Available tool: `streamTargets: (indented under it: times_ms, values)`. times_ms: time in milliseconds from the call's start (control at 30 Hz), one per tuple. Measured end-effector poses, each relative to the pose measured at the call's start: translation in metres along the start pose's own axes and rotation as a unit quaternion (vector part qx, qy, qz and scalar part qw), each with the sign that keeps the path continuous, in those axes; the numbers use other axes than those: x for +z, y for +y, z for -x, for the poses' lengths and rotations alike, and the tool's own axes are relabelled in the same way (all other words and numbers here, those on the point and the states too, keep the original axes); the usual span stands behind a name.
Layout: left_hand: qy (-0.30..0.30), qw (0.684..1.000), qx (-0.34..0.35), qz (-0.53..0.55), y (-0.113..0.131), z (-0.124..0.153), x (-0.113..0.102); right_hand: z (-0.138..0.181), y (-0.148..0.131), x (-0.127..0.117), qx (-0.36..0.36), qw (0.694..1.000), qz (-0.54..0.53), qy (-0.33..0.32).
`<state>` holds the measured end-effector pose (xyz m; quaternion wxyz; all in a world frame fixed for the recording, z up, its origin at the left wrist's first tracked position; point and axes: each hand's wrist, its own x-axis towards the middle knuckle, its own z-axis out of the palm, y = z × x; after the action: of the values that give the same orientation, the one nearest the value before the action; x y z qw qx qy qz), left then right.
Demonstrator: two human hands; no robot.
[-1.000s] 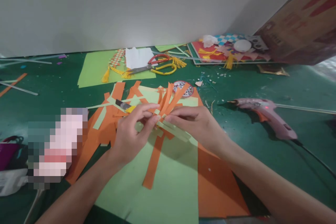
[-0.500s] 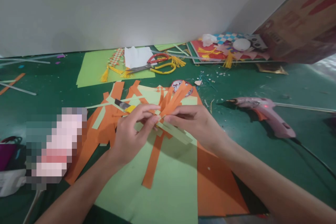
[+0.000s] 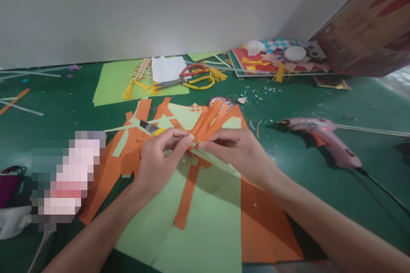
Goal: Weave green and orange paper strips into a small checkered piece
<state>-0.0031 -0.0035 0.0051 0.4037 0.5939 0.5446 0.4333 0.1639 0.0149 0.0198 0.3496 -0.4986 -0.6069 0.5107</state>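
Between my two hands is a small weave of orange paper strips [image 3: 211,121] and pale green strips, the orange ends fanning away from me. My left hand [image 3: 163,153] pinches its left edge between thumb and fingers. On the other side, my right hand [image 3: 238,149] pinches the weave near where the strips cross. Under the hands lies a pale green paper sheet [image 3: 205,239], with a loose orange strip [image 3: 186,198] on it. A yellow utility knife [image 3: 152,128] with a dark blade end lies just beyond my left hand, partly hidden by it.
At right, a pink glue gun [image 3: 323,136] lies with its light on and cord trailing. Scissors [image 3: 188,81] rest on green paper at the back. Orange paper [image 3: 262,222] and cut strips [image 3: 118,166] flank the sheet. A pixelated object [image 3: 70,179] sits at left.
The orange strips in my hands now lie closer together and lean more to the right. The pale green strips have tipped and show less. Both hands have barely moved.
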Motion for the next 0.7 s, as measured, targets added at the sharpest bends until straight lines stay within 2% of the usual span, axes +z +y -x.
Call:
streamTargets:
  times_ms: [100,233,433,567,700]
  values:
    - [-0.012,1.0,0.01,-0.005,0.0001,0.0,-0.0002,-0.0005,0.0015,-0.0003,-0.009,1.0,0.015,0.001]
    - [-0.026,0.999,0.028,-0.024,0.0004,0.0012,-0.0016,-0.0011,0.0026,-0.0016,0.014,1.0,-0.001,-0.02]
    - [-0.057,0.996,0.052,-0.042,-0.0015,0.0016,-0.0018,0.0,0.0037,-0.0025,0.055,0.998,-0.032,0.019]
    - [-0.072,0.994,0.068,-0.048,-0.003,0.0012,-0.001,0.0014,0.0039,-0.0026,0.055,0.997,-0.056,0.002]
    - [-0.05,0.99,0.092,-0.097,-0.0035,0.0014,-0.0014,0.0019,0.0038,-0.0022,0.064,0.997,-0.049,0.011]
